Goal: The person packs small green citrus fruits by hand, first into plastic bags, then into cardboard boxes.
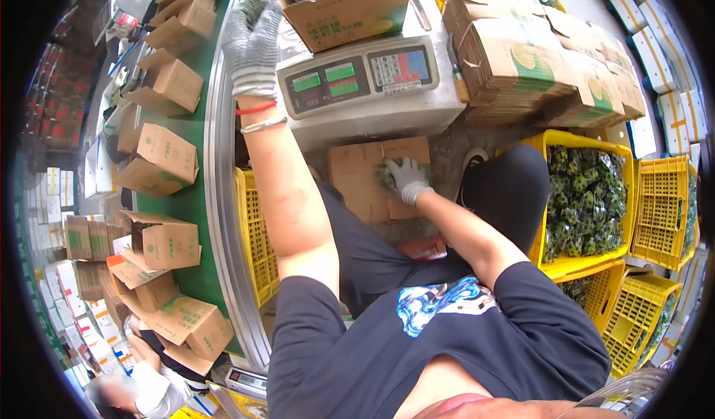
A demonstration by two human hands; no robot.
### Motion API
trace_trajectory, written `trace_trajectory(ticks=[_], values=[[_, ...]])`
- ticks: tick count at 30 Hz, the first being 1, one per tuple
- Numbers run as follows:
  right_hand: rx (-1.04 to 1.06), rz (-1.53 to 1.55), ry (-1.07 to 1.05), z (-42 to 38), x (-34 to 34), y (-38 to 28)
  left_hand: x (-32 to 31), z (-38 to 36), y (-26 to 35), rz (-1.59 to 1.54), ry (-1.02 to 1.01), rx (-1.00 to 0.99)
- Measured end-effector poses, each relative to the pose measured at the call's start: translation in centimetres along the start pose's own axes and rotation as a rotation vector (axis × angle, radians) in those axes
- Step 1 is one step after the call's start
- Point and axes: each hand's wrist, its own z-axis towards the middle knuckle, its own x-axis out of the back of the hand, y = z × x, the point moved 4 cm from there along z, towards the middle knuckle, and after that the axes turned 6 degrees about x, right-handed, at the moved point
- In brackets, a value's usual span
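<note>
My left hand (253,50), in a grey knit glove, reaches up along the conveyor's metal edge. Its fingers are stretched out beside an open cardboard box (346,17), and nothing shows in them. That box stands on a weighing scale (365,84) with lit green displays and a keypad. Lower down, my right hand (408,181), gloved too, rests over a brown cardboard carton (357,181) between my legs. Its fingers curl round a dark green patch at their tips; whether this is a bagged item or the glove's coating I cannot tell.
At left, a green conveyor belt (212,270) carries several open boxes. Flattened cartons (521,54) are stacked right of the scale. Yellow crates (629,195) stand at right, one holding dark bagged produce (585,203). Another person (149,382) sits at the lower left.
</note>
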Motion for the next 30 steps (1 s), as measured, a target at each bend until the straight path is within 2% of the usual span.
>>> trace_trajectory(ticks=[1, 2, 3, 5, 9, 12, 15, 17, 19, 21, 24, 25, 26, 27, 28, 29, 30], values=[[0.012, -0.087, 0.041, -0.4, -0.5, 0.2, -0.1, -0.2, 0.1, 0.13, 0.012, -0.027], [0.022, -0.168, 0.073, -0.5, -1.2, 0.4, 0.0, -0.2, 0.1, 0.12, 0.003, -0.039], [-0.042, -0.129, -0.053, -0.6, 0.2, 0.2, 0.2, -0.4, 0.0, 0.112, -0.008, -0.041], [-0.172, -0.054, -0.295, 0.2, 9.1, -1.4, 0.7, 0.0, -0.2, 0.111, 0.007, -0.003], [0.109, 0.271, 0.192, 1.6, 21.0, -0.5, 1.2, 0.7, -0.4, 0.179, 0.028, -0.037], [0.155, 0.315, 0.186, 2.0, 23.2, 0.1, 0.2, 0.3, 0.2, 0.24, 0.001, -0.078], [0.177, 0.306, -0.007, 2.0, 17.9, -1.0, -0.6, 0.2, 0.6, 0.432, 0.005, -0.195], [0.177, 0.041, -0.236, 0.8, 13.5, -4.2, -1.6, -0.1, 1.5, 0.6, 0.03, -0.36], [0.306, -0.272, -0.167, -0.9, 6.4, -4.4, -2.8, -0.2, 1.8, 0.519, 0.028, -0.465], [0.178, -0.078, -0.252, 0.0, -2.3, 0.1, -4.1, -1.0, 3.2, 0.607, 0.03, -0.548], [-0.207, 0.394, -0.058, 0.8, -5.3, 3.5, -6.1, -0.7, 4.3, 0.626, -0.079, -0.601], [-0.085, 0.388, -0.097, -0.3, -0.9, 2.0, -7.0, -0.3, 4.7, 0.604, -0.097, -0.522], [0.02, 0.382, -0.133, -2.4, 6.2, -0.4, -8.0, 0.9, 4.3, 0.646, -0.176, -0.476], [0.023, 0.476, 0.006, -3.6, 10.0, -1.5, -8.8, 2.4, 3.7, 0.63, -0.245, -0.403], [0.104, 0.559, 0.106, -5.0, 13.0, -2.0, -9.8, 3.7, 3.3, 0.744, -0.271, -0.306], [0.162, 0.59, 0.178, -6.8, 15.9, -2.2, -11.1, 4.5, 3.2, 0.628, -0.464, -0.23], [0.137, 0.602, 0.25, -9.2, 18.8, -2.1, -11.7, 7.9, -0.9, 0.531, -0.632, 0.079]])
